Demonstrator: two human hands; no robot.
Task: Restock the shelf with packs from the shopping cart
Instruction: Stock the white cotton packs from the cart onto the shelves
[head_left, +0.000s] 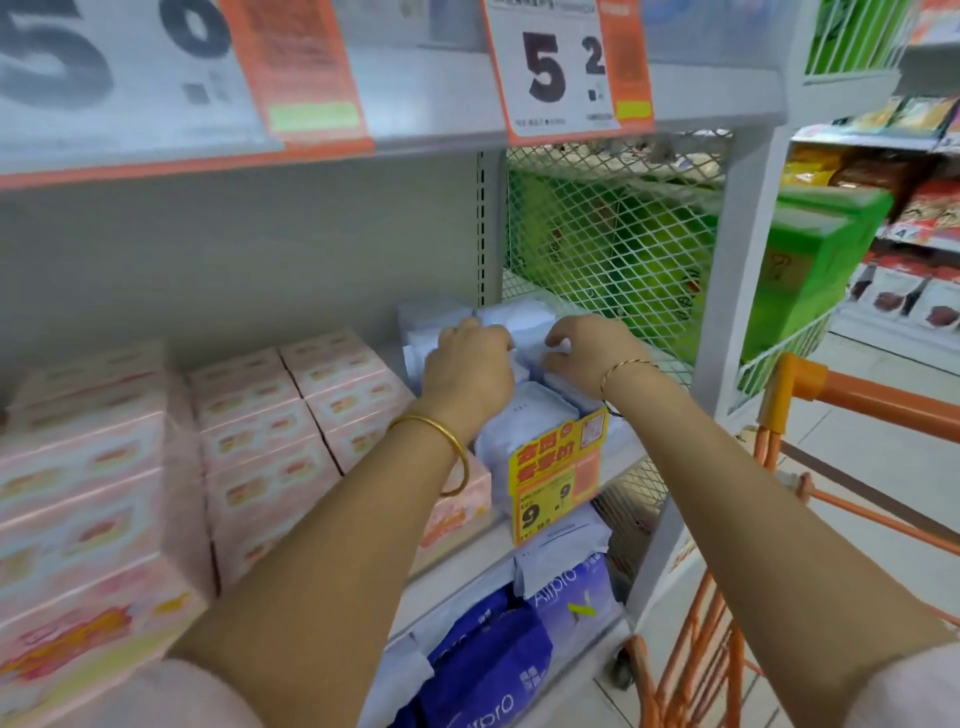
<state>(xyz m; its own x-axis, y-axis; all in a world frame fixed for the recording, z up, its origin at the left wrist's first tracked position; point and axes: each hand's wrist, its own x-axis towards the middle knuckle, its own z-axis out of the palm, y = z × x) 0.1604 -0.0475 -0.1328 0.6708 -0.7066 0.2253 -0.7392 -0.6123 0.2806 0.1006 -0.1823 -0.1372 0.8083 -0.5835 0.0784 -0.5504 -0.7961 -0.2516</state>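
Observation:
Pale blue packs (511, 317) are stacked at the right end of the middle shelf (631, 457), against the white mesh side panel. My left hand (467, 364) and my right hand (587, 348) both reach in and grip a pale blue pack (530, 345) on top of the stack, fingers curled over its far edge. More pale blue packs (524, 415) lie under my wrists. The orange shopping cart (831, 389) stands at the right, its contents out of view.
Pink boxes (249, 441) fill the left of the same shelf. A yellow price tag (558, 478) hangs on the shelf front. Dark blue packs (493, 660) lie on the shelf below. Green packages (649, 260) sit behind the mesh.

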